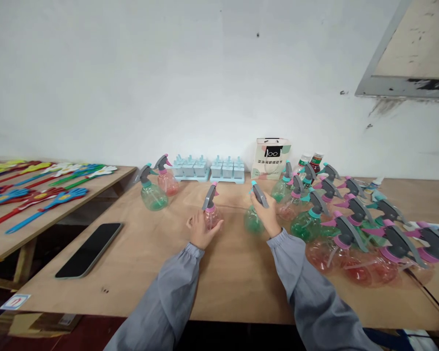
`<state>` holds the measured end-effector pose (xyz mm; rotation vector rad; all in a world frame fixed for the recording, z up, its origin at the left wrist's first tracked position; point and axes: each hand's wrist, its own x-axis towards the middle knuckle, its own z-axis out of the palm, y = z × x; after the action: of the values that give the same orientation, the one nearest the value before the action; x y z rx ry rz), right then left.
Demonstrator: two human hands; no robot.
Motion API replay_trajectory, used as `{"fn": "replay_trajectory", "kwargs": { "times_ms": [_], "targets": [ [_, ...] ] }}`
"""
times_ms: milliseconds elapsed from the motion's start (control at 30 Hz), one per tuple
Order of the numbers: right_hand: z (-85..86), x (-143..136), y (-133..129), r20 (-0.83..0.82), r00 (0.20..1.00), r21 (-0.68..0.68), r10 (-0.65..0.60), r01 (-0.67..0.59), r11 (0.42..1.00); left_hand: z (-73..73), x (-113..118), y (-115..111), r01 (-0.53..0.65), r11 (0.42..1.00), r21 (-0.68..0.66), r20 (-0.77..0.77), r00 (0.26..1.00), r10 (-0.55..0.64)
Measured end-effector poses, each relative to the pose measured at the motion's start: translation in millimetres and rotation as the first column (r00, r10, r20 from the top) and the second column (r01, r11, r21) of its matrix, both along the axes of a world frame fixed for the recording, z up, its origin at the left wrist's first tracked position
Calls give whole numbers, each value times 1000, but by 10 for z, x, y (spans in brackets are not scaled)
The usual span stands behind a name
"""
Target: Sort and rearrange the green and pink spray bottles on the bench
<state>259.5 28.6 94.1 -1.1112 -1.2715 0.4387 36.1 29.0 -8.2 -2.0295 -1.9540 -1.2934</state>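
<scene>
In the middle of the table, my left hand (201, 232) curls round the body of a pink spray bottle (213, 216) with a grey and pink trigger head. To its right, a green spray bottle (252, 222) with a teal nozzle is gripped at its head and neck by my right hand (268, 213). Both bottles look upright, though the right one leans slightly. Further left stand another green spray bottle (154, 197) and a pink one (167, 182), side by side. Fingers partly cover both held bottles.
Several spray bottles (322, 243) crowd the right side. Light-blue ice-pop molds (227, 170) and a paper bag (271, 161) stand by the wall. A phone (89, 251) lies at the left. Colourful hand-shaped clappers (44, 199) cover the table beyond it.
</scene>
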Motion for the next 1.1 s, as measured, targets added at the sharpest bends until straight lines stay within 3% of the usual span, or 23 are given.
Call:
{"fn": "replay_trajectory", "kwargs": {
  "times_ms": [233,400,567,667,800,1100],
  "targets": [
    [-475,73,179,-120,988,12,-93,95,995,21,-9,-14,7,1000,-18,-1,1000,-7],
    [-836,118,79,126,969,74,-214,206,976,22,-2,-17,5,1000,-6,-2,1000,-5],
    [-1099,143,102,343,900,-99,-270,320,942,20,-8,-21,-4,1000,-4,-22,1000,4],
    [-1125,160,244,394,853,-156,-342,429,890,21,-9,-23,-7,1000,-3,-26,1000,7],
    [-1027,198,544,362,814,-214,-454,547,809,16,-7,-21,-13,1000,0,-26,1000,13],
    [-887,255,1038,236,803,-330,-548,596,732,49,-14,-54,-10,1000,-21,-38,999,9]
  ]
}}
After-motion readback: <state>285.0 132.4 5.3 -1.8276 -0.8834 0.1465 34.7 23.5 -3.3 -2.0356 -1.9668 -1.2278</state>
